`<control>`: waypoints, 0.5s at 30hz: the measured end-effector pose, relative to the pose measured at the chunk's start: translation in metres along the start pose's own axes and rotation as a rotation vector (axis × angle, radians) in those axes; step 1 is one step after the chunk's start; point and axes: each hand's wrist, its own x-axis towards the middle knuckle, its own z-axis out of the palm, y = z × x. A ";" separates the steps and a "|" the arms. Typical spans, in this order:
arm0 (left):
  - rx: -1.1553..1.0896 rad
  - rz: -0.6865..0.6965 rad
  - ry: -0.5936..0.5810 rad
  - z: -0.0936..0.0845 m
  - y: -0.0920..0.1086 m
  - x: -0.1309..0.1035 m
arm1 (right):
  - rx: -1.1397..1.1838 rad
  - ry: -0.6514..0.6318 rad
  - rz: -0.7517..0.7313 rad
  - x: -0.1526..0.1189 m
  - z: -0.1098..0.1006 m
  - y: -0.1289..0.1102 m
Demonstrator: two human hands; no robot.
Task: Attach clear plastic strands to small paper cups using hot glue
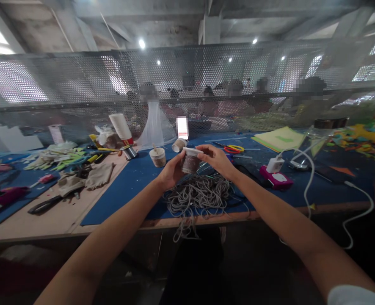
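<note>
Between both hands, above the table, is a small cup (pixel 190 163) with a brownish wrapped-looking side and a white rim. My left hand (pixel 172 173) is closed around its left side. At the rim's right side, the fingers of my right hand (pixel 217 159) grip the cup. Directly below lies a loose heap of grey cord (pixel 203 195), with strands drooping over the table's front edge. Just behind the held cup, a similar cup (pixel 179 145) rests on its side. To the left, an upright cup (pixel 157 157) has a small stick in it.
Scissors (pixel 233 148) with red and yellow handles lie behind my right hand. A pink power strip (pixel 275 178) with a white charger (pixel 275 164) sits right. Stacked paper cups (pixel 119 126), gloves (pixel 99 176) and a metal spool (pixel 129 152) are left. A mesh screen (pixel 187 72) stands behind.
</note>
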 end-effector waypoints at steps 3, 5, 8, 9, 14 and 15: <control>0.057 0.071 -0.021 -0.001 0.003 0.001 | -0.069 0.082 -0.023 0.000 -0.002 0.000; 0.138 0.146 0.007 -0.003 0.006 0.002 | -0.107 0.140 -0.029 0.002 -0.005 0.003; 0.288 0.280 0.140 -0.007 0.005 0.006 | -0.123 0.191 -0.033 0.004 -0.007 0.010; 0.340 0.318 0.195 -0.010 0.003 0.008 | -0.129 0.197 -0.037 0.005 -0.007 0.012; 0.506 0.350 0.314 -0.023 -0.009 0.018 | -0.189 0.179 -0.061 0.004 -0.004 0.014; 0.535 0.332 0.297 -0.025 -0.011 0.019 | -0.201 0.175 -0.065 0.004 -0.004 0.014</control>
